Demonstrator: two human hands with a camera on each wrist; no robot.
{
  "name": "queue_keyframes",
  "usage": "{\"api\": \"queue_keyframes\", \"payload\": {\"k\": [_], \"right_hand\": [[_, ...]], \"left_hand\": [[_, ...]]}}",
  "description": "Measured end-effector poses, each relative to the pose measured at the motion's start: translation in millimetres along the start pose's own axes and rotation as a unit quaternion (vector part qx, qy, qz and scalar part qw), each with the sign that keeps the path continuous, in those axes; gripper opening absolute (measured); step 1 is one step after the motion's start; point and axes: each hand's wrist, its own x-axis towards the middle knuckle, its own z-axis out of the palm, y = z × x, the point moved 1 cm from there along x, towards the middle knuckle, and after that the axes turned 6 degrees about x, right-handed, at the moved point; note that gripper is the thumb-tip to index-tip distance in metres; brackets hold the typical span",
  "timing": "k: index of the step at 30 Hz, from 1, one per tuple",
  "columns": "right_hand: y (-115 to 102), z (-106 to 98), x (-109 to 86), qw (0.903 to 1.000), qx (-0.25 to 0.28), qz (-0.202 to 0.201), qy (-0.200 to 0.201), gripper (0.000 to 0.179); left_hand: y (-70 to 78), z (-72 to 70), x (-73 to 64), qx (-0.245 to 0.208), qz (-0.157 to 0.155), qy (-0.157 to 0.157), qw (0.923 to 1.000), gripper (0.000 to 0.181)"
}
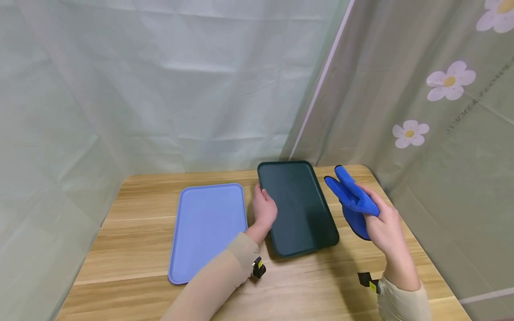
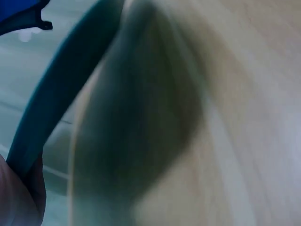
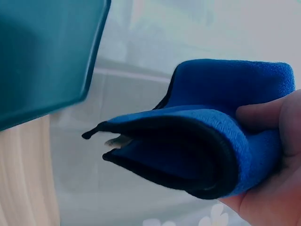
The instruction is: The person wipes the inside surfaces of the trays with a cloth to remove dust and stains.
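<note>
My left hand [image 1: 265, 208] grips the left long edge of a dark green rectangular tray [image 1: 299, 209]. In the left wrist view the tray's edge [image 2: 61, 84] slants up from the hand, with its shadow on the wood behind. To the right, my right hand [image 1: 386, 227] holds a folded blue cloth with black edging [image 1: 353, 200] in the air beside the tray. The right wrist view shows the thumb pressing on the cloth [image 3: 230, 84], whose folds gape toward the tray's corner [image 3: 70, 89].
A periwinkle-blue tray [image 1: 210, 227] lies flat on the wooden table [image 1: 132, 240], left of the green one. Pale curtains [image 1: 180, 89] hang behind the table and along its sides, with printed flowers on the right. Black cameras sit at both wrists.
</note>
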Motion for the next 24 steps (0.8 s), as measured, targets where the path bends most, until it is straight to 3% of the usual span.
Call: {"api": "queue_keyframes", "payload": {"k": [5, 10, 13, 20, 24], "right_hand": [[-16, 8, 5.1, 0.9943, 0.093, 0.044, 0.027, 0.044], [-40, 27, 13.4, 0.9685, 0.223, 0.075, 0.081, 0.044], [-54, 42, 15.4, 0.9573, 0.260, 0.061, 0.110, 0.043], [-76, 79, 13.7, 0.9393, 0.294, 0.006, 0.178, 0.045], [-83, 98, 14.7, 0.9414, 0.266, -0.056, 0.200, 0.047]], "left_hand": [[6.2, -31.1, 1.3, -0.007, 0.069, -0.046, 0.9965, 0.046], [15.1, -61.5, -1.2, -0.045, 0.122, -0.087, 0.9877, 0.046], [22.2, -74.9, -5.1, -0.063, 0.149, -0.089, 0.9828, 0.046], [30.8, -94.9, -14.6, -0.084, 0.201, -0.065, 0.9739, 0.046], [31.8, -102.7, -19.4, -0.092, 0.200, -0.044, 0.9745, 0.046]]}}
